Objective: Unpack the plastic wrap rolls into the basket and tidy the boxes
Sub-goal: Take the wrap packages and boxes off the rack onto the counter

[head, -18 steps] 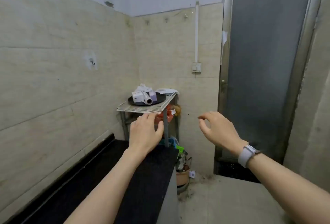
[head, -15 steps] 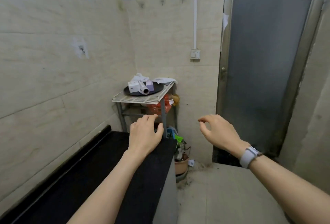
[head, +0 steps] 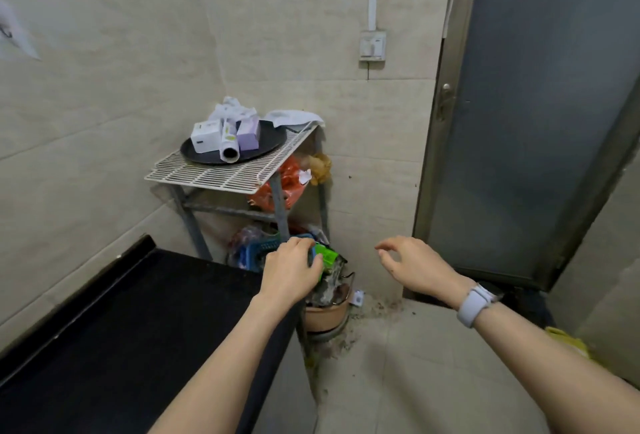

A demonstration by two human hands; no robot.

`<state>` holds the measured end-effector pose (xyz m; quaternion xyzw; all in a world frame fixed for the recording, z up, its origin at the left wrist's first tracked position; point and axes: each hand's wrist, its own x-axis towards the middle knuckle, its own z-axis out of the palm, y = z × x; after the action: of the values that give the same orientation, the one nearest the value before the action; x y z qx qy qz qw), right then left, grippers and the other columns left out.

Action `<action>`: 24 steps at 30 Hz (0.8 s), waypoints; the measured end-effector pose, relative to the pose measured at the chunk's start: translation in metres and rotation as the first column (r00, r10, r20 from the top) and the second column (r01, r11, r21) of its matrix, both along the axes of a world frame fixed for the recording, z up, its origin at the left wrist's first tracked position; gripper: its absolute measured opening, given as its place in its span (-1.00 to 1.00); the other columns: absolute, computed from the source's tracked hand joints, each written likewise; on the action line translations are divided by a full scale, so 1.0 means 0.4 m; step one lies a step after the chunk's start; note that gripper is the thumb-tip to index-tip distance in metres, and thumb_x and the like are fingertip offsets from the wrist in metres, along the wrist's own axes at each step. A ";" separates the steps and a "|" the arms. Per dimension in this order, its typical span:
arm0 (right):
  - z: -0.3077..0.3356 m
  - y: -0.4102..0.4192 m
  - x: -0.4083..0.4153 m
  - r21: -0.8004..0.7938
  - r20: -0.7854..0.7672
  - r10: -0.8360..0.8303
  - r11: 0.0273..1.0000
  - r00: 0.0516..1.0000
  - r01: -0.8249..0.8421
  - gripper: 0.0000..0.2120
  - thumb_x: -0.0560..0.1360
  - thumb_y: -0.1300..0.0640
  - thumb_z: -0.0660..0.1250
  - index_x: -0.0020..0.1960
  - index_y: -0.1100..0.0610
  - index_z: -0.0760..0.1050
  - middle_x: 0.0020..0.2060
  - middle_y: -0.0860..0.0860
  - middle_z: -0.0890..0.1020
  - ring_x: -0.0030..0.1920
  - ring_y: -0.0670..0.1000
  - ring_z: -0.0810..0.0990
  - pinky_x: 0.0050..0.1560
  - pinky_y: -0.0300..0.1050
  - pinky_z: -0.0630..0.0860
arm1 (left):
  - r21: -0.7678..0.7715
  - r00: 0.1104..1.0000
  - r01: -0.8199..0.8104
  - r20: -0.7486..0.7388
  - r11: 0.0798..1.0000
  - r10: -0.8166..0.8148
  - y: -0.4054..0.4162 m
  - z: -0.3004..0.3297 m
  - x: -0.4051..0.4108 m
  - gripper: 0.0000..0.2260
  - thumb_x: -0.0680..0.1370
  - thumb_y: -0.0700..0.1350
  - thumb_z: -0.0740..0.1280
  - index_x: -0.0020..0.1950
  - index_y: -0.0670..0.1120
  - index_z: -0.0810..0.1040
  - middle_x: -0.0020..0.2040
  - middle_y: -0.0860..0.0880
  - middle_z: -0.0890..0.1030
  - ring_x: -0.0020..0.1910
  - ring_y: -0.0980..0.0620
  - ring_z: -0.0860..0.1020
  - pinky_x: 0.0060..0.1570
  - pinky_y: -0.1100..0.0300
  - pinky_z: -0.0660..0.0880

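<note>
A plastic wrap roll [head: 229,141] lies on a round black tray [head: 270,142] atop a white wire rack [head: 221,175] in the corner. A white box [head: 204,137] sits left of the roll and a purple box [head: 248,134] right of it, with crumpled white wrapping [head: 230,108] behind. A blue basket [head: 256,251] stands on the floor under the rack, partly hidden. My left hand [head: 291,272] hovers over the far end of the black counter, fingers loosely curled, holding nothing. My right hand [head: 415,267] is held out beside it, fingers apart and empty.
A black counter [head: 114,322] runs along the left wall. Orange bags [head: 287,184] hang on the rack's lower level. A clay pot [head: 327,312] with green packets [head: 325,257] sits on the floor. A grey metal door [head: 533,115] stands at right; tiled floor [head: 398,381] lies below.
The view has tilted down and drawn closer to the rack, which now sits higher above my hands. Both hands stay held out and empty.
</note>
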<state>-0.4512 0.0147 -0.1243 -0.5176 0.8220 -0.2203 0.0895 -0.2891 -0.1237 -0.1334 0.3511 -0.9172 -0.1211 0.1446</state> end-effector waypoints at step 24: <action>0.109 -1.109 -0.526 -0.134 -0.027 0.378 0.916 0.925 -0.378 -0.74 0.53 0.04 0.13 0.10 0.04 0.54 0.11 0.01 0.62 0.04 -0.02 0.57 0.10 -0.05 0.52 | -0.063 0.893 -0.445 0.039 0.893 0.448 -1.031 0.181 -0.405 -0.57 0.53 0.02 0.19 0.36 -0.09 0.35 0.36 -0.16 0.39 0.31 -0.19 0.37 0.21 -0.09 0.38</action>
<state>-0.6615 -0.4288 -0.0807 -0.6714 0.6895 -0.2546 0.0945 -0.4510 -0.5361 -0.0612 0.5514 -0.8184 -0.0514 0.1534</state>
